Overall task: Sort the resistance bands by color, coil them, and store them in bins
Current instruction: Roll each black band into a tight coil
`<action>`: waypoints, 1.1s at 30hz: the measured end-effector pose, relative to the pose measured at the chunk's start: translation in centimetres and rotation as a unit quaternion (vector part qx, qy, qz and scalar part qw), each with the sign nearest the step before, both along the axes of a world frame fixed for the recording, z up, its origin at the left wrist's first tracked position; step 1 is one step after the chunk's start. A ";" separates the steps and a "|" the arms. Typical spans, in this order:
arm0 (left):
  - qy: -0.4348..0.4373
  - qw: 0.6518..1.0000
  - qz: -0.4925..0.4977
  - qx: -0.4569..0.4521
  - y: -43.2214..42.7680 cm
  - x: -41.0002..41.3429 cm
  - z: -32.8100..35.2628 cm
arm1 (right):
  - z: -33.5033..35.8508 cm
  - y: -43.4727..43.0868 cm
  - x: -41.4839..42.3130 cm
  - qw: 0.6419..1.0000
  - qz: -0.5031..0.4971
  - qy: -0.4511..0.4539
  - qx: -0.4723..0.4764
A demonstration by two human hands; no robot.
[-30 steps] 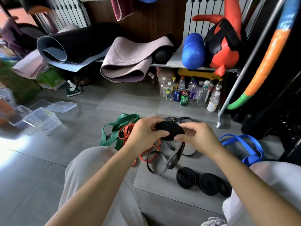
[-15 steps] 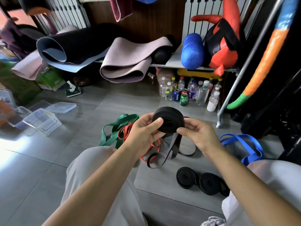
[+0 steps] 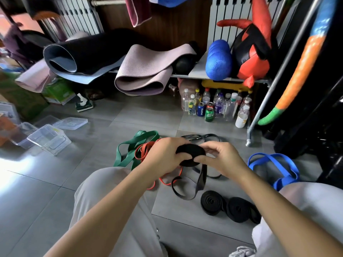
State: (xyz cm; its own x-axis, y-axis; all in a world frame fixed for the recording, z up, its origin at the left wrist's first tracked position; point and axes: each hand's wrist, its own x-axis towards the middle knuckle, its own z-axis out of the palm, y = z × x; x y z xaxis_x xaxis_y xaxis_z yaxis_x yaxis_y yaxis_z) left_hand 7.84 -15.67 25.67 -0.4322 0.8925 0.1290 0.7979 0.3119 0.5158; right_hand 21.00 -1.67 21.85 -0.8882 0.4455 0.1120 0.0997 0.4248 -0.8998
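Nearest the person, two finished black coils (image 3: 212, 202) lie flat on the floor (image 3: 111, 182), touching each other. Just beyond and above them, the left hand (image 3: 163, 156) and right hand (image 3: 220, 160) meet around a half-wound black resistance band (image 3: 190, 153). Each hand pinches an opposite side of the roll, so it sits squarely between them, neither hand nearer. Its unwound tail (image 3: 201, 180) hangs straight down and loops left on the floor, so the remaining winding probably draws up from below. The band looks matte, flat and limp. Farther out lie a red band (image 3: 143, 151) and green band (image 3: 135, 145) to the left, a blue band (image 3: 274, 167) to the right, a loose black band (image 3: 200, 137) behind the hands, and clear plastic bins (image 3: 49, 139) well apart at far left.
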 end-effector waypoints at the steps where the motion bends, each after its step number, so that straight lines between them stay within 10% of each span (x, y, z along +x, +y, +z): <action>1: -0.050 0.998 0.015 0.027 -0.1 -0.1 0.4 | 0.5 0.1 0.0 0.999 0.009 0.019 -0.039; 7: -0.284 0.933 0.056 0.213 0.8 -0.8 4.9 | 4.3 1.2 -1.3 0.983 -0.012 0.110 -0.148; 16: -0.522 0.766 0.005 0.376 1.6 -1.5 12.2 | 14.7 1.7 -3.4 0.978 0.009 0.194 -0.075; 25: -0.551 0.768 0.028 0.326 0.6 0.2 10.9 | 12.5 0.1 -1.6 0.983 -0.022 0.155 -0.091; 33: -0.649 0.671 0.007 0.360 1.1 2.7 9.0 | 11.2 -1.3 -0.8 0.964 -0.070 0.216 -0.141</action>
State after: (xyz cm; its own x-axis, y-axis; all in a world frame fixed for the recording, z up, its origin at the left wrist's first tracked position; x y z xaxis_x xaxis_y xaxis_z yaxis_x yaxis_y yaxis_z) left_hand 10.51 -14.58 34.63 -0.6057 0.7950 0.0317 -0.4681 -0.3882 0.7939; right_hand 20.18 -2.99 33.02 -0.7145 0.6246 0.3151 -0.2717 0.1673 -0.9477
